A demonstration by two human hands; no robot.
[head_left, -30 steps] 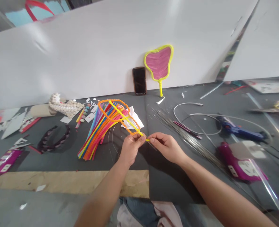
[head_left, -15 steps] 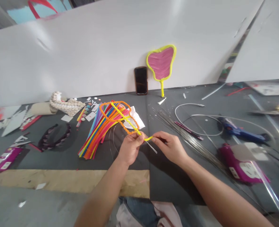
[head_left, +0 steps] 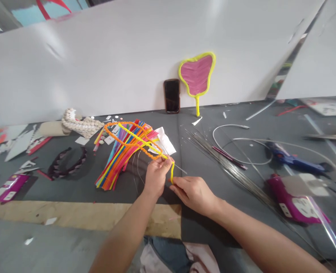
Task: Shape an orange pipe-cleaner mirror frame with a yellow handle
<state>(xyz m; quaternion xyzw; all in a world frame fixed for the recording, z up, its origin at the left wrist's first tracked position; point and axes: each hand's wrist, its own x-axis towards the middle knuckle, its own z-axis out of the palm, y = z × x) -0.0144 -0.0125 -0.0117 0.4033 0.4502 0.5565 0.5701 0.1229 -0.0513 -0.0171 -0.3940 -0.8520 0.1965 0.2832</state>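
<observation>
My left hand [head_left: 156,175] pinches the base of an orange loop frame [head_left: 125,144] of twisted pipe cleaner, which has a yellow strand [head_left: 135,135] running through its middle. Thin bare wire ends [head_left: 181,169] poke out to the right of that grip. Between finger and thumb, my right hand [head_left: 194,192] holds the free end of a yellow pipe cleaner [head_left: 172,172] that hangs down from the left fingertips. Below the loop lies a bundle of many-coloured pipe cleaners [head_left: 115,168]. A white paper scrap [head_left: 165,141] rests beside it.
Against the white board lean a phone [head_left: 172,96] and a yellow-edged pink fan shape [head_left: 196,76]. To the right are metal wires [head_left: 227,167], a blue glue gun [head_left: 297,157] and a magenta power strip [head_left: 290,201]. A dark braided band [head_left: 67,163] lies left.
My right hand has swung down and toward me, so the yellow end now points downward instead of rightward. The orange loop has tilted and shifted left in my left hand.
</observation>
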